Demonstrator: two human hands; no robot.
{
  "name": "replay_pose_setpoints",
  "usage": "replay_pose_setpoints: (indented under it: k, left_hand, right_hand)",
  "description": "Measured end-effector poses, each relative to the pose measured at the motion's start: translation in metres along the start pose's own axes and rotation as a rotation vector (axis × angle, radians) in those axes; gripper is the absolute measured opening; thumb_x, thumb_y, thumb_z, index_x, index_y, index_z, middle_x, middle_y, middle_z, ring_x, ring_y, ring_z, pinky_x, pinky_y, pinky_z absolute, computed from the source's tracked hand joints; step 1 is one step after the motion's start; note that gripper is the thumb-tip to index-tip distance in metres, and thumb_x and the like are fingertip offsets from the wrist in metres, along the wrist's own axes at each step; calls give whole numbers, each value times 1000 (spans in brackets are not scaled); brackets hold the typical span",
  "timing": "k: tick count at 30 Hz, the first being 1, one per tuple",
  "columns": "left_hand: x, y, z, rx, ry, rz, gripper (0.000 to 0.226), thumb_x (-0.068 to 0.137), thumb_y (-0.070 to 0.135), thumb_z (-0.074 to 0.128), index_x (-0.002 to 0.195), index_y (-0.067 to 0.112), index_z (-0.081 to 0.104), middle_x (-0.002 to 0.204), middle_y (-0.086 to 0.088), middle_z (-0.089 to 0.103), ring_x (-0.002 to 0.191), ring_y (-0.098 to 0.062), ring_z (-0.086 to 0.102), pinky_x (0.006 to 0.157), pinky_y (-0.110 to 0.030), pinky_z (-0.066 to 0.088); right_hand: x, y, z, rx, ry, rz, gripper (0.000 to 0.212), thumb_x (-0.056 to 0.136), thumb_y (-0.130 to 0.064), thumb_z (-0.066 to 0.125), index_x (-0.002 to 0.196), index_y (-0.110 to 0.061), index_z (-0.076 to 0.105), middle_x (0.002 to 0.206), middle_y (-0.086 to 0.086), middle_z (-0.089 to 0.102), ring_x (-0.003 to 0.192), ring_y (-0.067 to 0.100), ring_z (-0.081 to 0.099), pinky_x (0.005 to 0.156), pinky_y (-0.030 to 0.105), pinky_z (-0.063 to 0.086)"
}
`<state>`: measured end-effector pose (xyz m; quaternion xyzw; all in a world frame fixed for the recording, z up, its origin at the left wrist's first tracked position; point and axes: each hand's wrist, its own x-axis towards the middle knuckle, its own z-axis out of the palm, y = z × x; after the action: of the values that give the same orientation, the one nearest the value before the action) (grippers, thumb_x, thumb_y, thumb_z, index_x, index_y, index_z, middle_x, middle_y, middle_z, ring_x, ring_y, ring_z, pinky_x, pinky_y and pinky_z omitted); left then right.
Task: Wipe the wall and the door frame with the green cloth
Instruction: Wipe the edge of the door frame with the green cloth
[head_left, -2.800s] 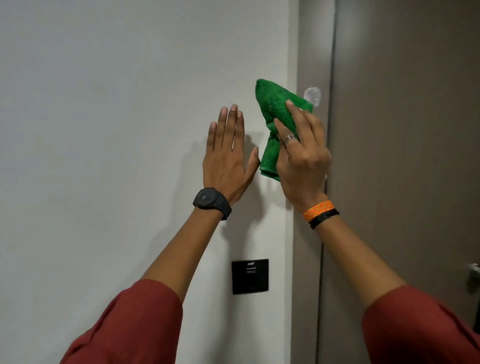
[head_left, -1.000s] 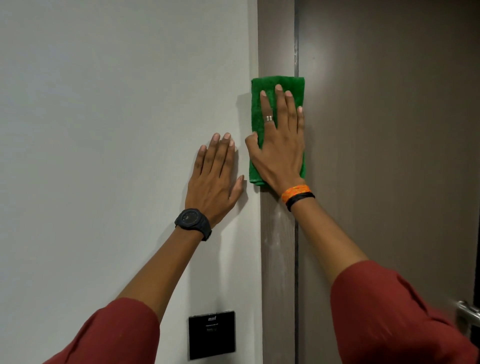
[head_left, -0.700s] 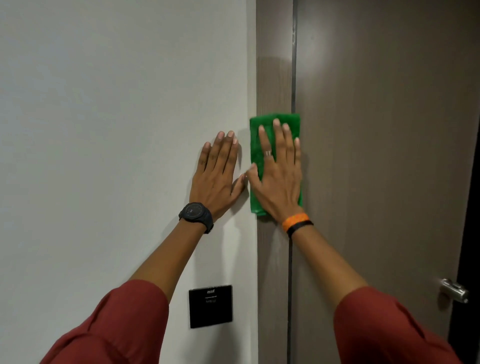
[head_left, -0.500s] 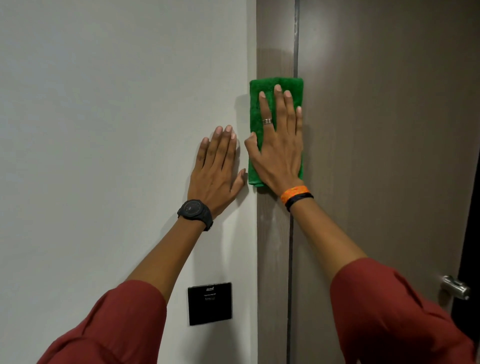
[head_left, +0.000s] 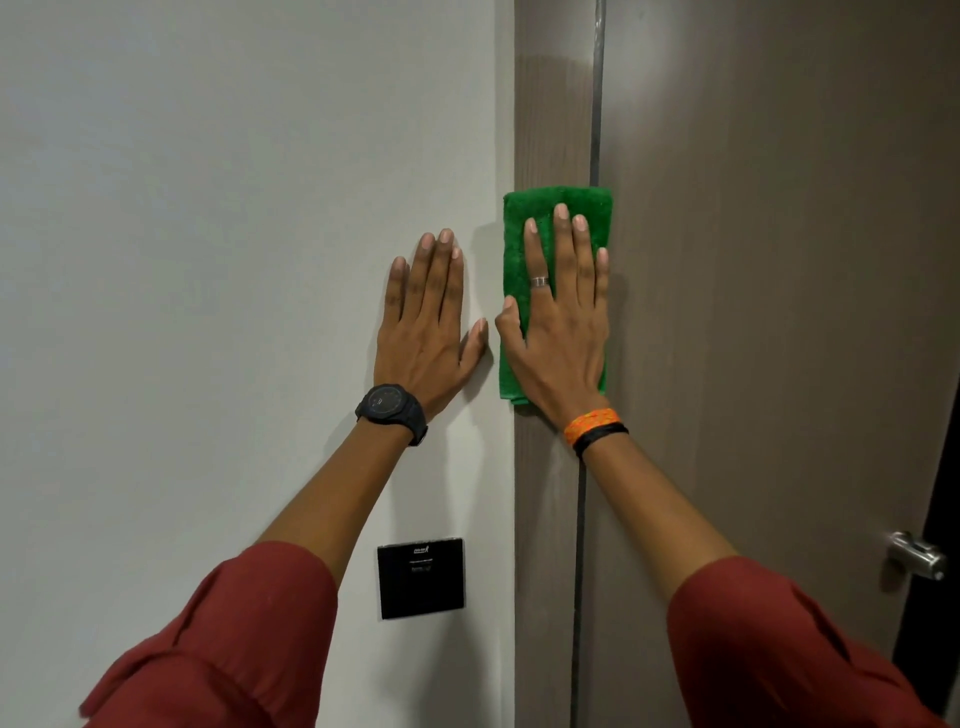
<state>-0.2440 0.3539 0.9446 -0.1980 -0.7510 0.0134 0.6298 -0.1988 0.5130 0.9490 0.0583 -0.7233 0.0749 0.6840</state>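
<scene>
The right hand (head_left: 558, 332) lies flat and open, fingers straight and slightly spread, pointing up, its palm pressing the green cloth (head_left: 550, 208) against the door frame (head_left: 550, 104). It grips nothing; the cloth is pinned under the palm and fingers. A ring (head_left: 540, 281) sits on one finger, and an orange band (head_left: 592, 420) with a black band just below it circles the wrist. The forearm rises bare from a red sleeve (head_left: 769, 649) at the lower right.

The left hand (head_left: 426, 332) is likewise open and flat, fingers together and pointing up, palm on the white wall (head_left: 208, 260) just left of the door frame, with the thumb tip near the right thumb but apart from it. A black watch (head_left: 390, 410) is on its wrist.

The cloth is a folded upright rectangle that covers the door frame's width, its edges lapping slightly over the wall on the left and the door (head_left: 779, 312) on the right. Left of the frame and well below the hands, a black square panel (head_left: 421, 578) is set in the wall. Far right of the frame, a metal door handle (head_left: 917, 555) shows at the door's edge.
</scene>
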Motion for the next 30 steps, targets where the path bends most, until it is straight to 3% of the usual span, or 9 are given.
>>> replay_pose_setpoints:
  k: [7, 13, 20, 23, 30]
  left_hand:
    - [-45, 7, 2, 26, -59, -35, 77, 103, 45, 35, 162, 2, 11, 171, -19, 8, 158, -34, 7, 129, -54, 7]
    - [-34, 2, -1, 29, -58, -9, 74, 105, 46, 30, 162, 3, 10, 171, -18, 8, 159, -33, 6, 128, -55, 8]
    - [-52, 10, 6, 29, -53, -38, 76, 103, 44, 35, 162, 4, 11, 171, -19, 8, 158, -34, 7, 128, -55, 5]
    - [-65, 14, 7, 31, -65, -29, 77, 102, 43, 37, 162, 4, 11, 170, -19, 9, 158, -36, 8, 128, -56, 6]
    - [-50, 7, 7, 44, -50, -4, 77, 103, 47, 33, 163, 5, 9, 171, -17, 7, 158, -35, 6, 127, -59, 8]
  right_hand:
    - [-78, 2, -4, 5, -80, 26, 72, 101, -32, 49, 166, -11, 26, 174, 20, 19, 163, 37, 14, 134, 57, 11]
    - [-28, 5, 2, 20, -5, 16, 72, 100, -30, 51, 165, -10, 30, 173, 20, 22, 162, 37, 17, 133, 57, 14]
    - [-80, 9, 9, 44, -29, 48, 68, 107, -35, 45, 167, -10, 24, 175, 20, 17, 164, 35, 10, 135, 55, 7]
    - [-108, 10, 6, 26, -86, 55, 66, 110, -37, 41, 167, -11, 21, 175, 20, 16, 164, 35, 9, 134, 57, 11]
    - [-66, 13, 10, 13, -21, 18, 66, 110, -38, 43, 167, -12, 23, 175, 20, 18, 163, 36, 11, 134, 53, 7]
